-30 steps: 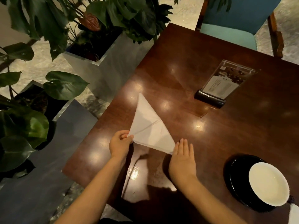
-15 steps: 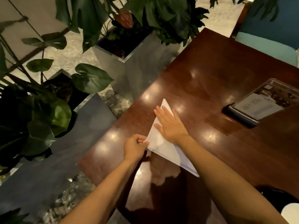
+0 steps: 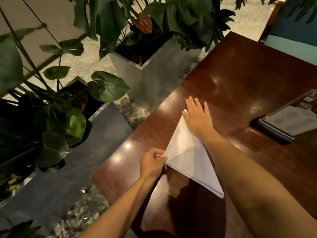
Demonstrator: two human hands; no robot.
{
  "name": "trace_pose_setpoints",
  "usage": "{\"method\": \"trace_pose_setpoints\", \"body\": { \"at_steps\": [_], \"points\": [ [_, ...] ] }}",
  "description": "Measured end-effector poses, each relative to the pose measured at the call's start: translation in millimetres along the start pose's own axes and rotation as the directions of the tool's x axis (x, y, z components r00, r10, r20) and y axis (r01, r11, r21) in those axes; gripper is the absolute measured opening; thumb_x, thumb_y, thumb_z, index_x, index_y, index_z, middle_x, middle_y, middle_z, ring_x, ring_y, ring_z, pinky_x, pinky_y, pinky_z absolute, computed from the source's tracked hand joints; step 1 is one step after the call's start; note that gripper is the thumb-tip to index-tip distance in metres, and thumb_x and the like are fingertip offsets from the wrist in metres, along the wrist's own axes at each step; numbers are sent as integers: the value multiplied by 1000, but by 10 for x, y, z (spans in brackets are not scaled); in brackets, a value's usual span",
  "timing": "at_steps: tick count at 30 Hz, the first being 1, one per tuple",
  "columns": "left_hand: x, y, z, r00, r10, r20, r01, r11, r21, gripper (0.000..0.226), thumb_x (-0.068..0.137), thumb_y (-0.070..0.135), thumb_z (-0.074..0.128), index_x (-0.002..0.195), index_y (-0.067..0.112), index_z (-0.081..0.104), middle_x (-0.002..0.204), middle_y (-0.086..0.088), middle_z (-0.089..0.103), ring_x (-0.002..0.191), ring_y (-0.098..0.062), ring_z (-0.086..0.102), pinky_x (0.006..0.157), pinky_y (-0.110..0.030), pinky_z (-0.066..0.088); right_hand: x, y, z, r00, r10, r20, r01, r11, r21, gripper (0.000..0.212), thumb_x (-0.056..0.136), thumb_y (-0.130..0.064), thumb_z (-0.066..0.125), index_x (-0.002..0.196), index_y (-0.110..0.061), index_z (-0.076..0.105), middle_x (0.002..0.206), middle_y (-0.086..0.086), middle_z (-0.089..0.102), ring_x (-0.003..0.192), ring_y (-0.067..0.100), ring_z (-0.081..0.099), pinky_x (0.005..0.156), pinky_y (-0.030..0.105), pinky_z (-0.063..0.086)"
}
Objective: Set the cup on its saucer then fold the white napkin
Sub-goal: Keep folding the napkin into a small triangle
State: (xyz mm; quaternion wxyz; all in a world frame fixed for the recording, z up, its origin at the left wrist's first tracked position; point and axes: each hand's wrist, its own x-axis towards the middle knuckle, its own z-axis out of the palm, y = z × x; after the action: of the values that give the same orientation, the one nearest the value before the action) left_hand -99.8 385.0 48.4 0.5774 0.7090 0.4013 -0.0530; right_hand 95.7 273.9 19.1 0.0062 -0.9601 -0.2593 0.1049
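The white napkin [image 3: 187, 158] lies folded into a long triangle near the left edge of the dark wooden table [image 3: 243, 79]. My left hand [image 3: 151, 162] pinches the napkin's left corner between thumb and fingers. My right hand [image 3: 197, 117] lies flat, fingers together, pressing down on the napkin's far tip; its forearm crosses over the napkin's right side. The cup and its saucer are out of view.
A clear menu stand [image 3: 289, 121] on a black base sits at the table's right. Metal planters [image 3: 154, 69] with large-leaved plants stand just left of the table. A teal chair seat [image 3: 291, 47] is at the far right corner.
My right hand slid along the napkin from its near corner up to its far tip. The left hand kept its pinch. The view swung left, and the cup and saucer left the frame.
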Motion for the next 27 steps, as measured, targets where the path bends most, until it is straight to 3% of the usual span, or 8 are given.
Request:
{"method": "trace_pose_setpoints", "body": {
  "at_steps": [3,5,7,9,13,17,19,27],
  "points": [
    [-6,-21,12,1000,7,-6,-7,1000,-15,16,77,-1,67,75,15,64,65,0,64,57,-13,60,63,-29,53,-50,181,-96,996,72,46,-72,997,-10,56,101,-41,16,149,-15,4,160,4,0,147,23,-3,119,44,3],
    [3,-47,20,1000,20,-14,-20,1000,-12,16,77,1,68,75,16,64,67,-1,65,60,-15,61,64,-29,53,-229,285,-153,992,123,-12,-120,985,121,49,101,-32,27,144,-7,27,155,12,23,143,29,18,116,44,20],
    [16,-69,30,999,32,-21,-32,999,2,16,77,3,69,74,18,64,70,-1,67,65,-18,64,67,-33,55,-535,345,-165,972,215,-98,-166,916,365,34,98,-26,36,114,-3,55,125,17,55,118,34,47,96,43,41],
    [27,-97,32,999,41,-24,-41,999,5,16,77,4,69,74,19,65,72,-1,67,68,-19,64,70,-36,56,-881,356,-138,951,308,-16,-254,812,526,29,96,-25,41,90,-4,60,94,14,63,89,31,58,74,35,45],
    [17,-140,29,999,46,-21,-45,999,10,11,78,9,69,79,20,66,78,-2,69,75,-21,66,73,-38,57,-1299,324,-125,909,261,325,-416,593,689,21,88,-19,55,80,-4,68,76,6,67,72,22,62,67,38,53],
    [12,-143,-1,997,73,17,-73,997,11,11,79,11,69,84,21,67,79,1,70,75,-18,67,71,-32,57,-1311,255,-153,885,236,401,-455,617,642,18,76,-8,63,61,1,60,66,11,51,63,21,47,55,28,39],
    [42,-125,-40,994,90,56,-90,996,11,14,80,9,69,91,17,67,83,-2,71,72,-18,67,69,-28,56,-1298,247,-150,866,221,449,-489,564,665,16,76,-6,65,61,-5,57,70,10,48,64,20,43,58,29,35],
    [99,-62,-248,982,134,134,-93,957,-276,32,79,1,69,108,14,62,80,-10,70,67,-17,67,67,-24,55,-1394,341,-162,899,87,430,-435,45,899,15,81,-4,66,86,-16,74,80,-1,74,71,10,66,57,17,49]
  ]
}}
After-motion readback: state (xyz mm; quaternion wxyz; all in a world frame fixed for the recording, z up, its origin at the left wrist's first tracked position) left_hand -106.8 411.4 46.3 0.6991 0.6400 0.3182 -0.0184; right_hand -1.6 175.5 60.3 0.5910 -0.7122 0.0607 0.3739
